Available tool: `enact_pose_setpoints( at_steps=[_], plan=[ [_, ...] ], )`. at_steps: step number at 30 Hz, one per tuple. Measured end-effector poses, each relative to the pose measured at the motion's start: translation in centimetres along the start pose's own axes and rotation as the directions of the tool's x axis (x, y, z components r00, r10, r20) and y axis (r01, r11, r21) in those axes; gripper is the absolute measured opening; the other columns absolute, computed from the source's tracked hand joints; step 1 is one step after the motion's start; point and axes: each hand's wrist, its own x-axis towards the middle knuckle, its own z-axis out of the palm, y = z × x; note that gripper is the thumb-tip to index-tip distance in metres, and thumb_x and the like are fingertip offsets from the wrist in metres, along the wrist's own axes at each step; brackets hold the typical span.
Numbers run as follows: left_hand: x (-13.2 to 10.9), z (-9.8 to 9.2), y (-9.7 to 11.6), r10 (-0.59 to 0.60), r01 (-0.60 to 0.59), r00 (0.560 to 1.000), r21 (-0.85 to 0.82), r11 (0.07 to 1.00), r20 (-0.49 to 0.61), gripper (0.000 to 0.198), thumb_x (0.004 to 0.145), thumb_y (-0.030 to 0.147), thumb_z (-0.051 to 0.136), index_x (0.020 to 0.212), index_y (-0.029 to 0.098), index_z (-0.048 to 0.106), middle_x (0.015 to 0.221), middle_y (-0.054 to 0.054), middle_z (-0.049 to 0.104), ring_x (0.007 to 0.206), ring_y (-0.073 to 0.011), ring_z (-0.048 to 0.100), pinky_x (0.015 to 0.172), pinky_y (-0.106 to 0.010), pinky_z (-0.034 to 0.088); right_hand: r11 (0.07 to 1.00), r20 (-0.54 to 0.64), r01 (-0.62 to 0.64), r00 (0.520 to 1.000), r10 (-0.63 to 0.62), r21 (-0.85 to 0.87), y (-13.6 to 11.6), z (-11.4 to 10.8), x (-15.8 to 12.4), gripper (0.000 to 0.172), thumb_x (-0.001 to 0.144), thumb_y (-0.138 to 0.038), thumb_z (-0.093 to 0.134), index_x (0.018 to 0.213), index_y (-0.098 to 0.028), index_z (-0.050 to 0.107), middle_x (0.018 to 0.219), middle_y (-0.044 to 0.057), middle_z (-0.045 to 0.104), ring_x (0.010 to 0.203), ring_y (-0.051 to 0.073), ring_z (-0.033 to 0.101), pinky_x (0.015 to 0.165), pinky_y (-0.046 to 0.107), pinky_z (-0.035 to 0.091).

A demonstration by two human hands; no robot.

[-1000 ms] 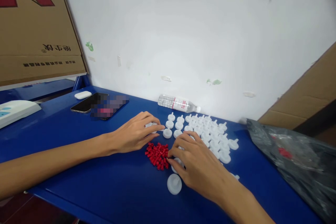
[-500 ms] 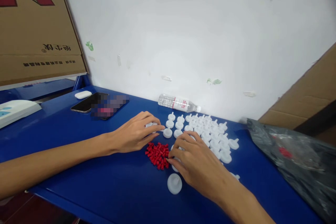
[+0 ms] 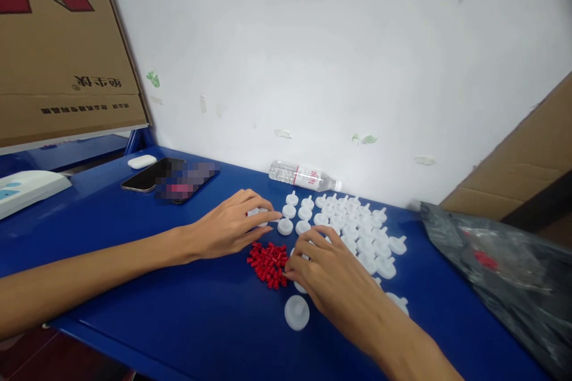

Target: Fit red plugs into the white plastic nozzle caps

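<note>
My left hand [image 3: 236, 221] is closed on a white round plastic piece with a short stem [image 3: 258, 212], mostly hidden by the fingers. Just below it lies a pile of small red sleeve-like caps [image 3: 269, 265]. At the pile's right edge is my right hand [image 3: 322, 262], its fingers bent and the fingertips drawn together; whether a cap is between them is hidden. Under and beside this hand, similar white pieces are partly covered. One more white disc [image 3: 297, 312] lies stem up in front of it. Several white stemmed pieces [image 3: 353, 217] stand close together behind the right hand.
A plastic bottle [image 3: 304, 176] lies along the wall. Two phones [image 3: 154, 175] and a white case [image 3: 142, 161] rest at the left on the blue table [image 3: 179, 321], near a white device [image 3: 31, 189]. A dark plastic bag [image 3: 500, 286] covers the right side.
My right hand has shifted slightly left and down, its fingers drawn closer together. More of a white piece shows beside the right forearm. My left hand stays almost still.
</note>
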Motion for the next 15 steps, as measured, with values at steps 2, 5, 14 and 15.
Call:
enact_pose_setpoints(
  at_steps=[2, 5, 14, 15],
  plan=[
    [0.0, 0.0, 0.0, 0.001, -0.001, 1.000, 0.005, 1.000, 0.000, 0.032, 0.102, 0.021, 0.055, 0.133, 0.020, 0.057, 0.117, -0.012, 0.064, 0.105, -0.0235, 0.056, 0.091, -0.039, 0.050, 1.000, 0.009, 0.005, 1.000, -0.005, 0.000, 0.1, -0.1, 0.1, 0.010, 0.096, -0.017, 0.062, 0.088, -0.021, 0.067, 0.085, 0.000, 0.069, 0.094, 0.021, 0.060, 0.101, 0.044, 0.040],
    [0.0, 0.0, 0.0, 0.004, -0.004, 1.000, 0.002, 1.000, 0.001, 0.032, 0.102, 0.021, 0.054, 0.134, 0.020, 0.056, 0.117, -0.012, 0.064, 0.104, -0.0233, 0.055, 0.091, -0.039, 0.050, 1.000, 0.013, -0.011, 1.000, 0.011, 0.019, 0.2, -0.4, 0.2, 0.016, 0.100, -0.019, 0.055, 0.090, -0.020, 0.067, 0.085, 0.002, 0.070, 0.096, 0.022, 0.062, 0.103, 0.046, 0.039],
    [0.0, -0.1, 0.1, 0.006, -0.006, 1.000, -0.009, 1.000, 0.018, 0.030, 0.102, 0.021, 0.055, 0.132, 0.019, 0.057, 0.117, -0.011, 0.064, 0.104, -0.0231, 0.055, 0.091, -0.039, 0.049, 0.943, 0.096, -0.118, 0.991, 0.093, 0.310, 0.2, -2.5, -0.3, 0.012, 0.097, -0.022, 0.062, 0.093, -0.026, 0.072, 0.101, -0.001, 0.070, 0.104, 0.019, 0.060, 0.099, 0.040, 0.041],
    [0.0, -0.1, 0.1, 0.006, -0.006, 1.000, -0.009, 1.000, 0.020, 0.030, 0.102, 0.021, 0.055, 0.132, 0.019, 0.057, 0.117, -0.011, 0.064, 0.104, -0.0230, 0.056, 0.091, -0.039, 0.049, 0.936, 0.107, -0.120, 0.990, 0.089, 0.331, 0.2, -2.6, -0.4, 0.011, 0.097, -0.022, 0.063, 0.093, -0.027, 0.073, 0.105, -0.001, 0.070, 0.106, 0.019, 0.059, 0.099, 0.040, 0.040]
  ],
)
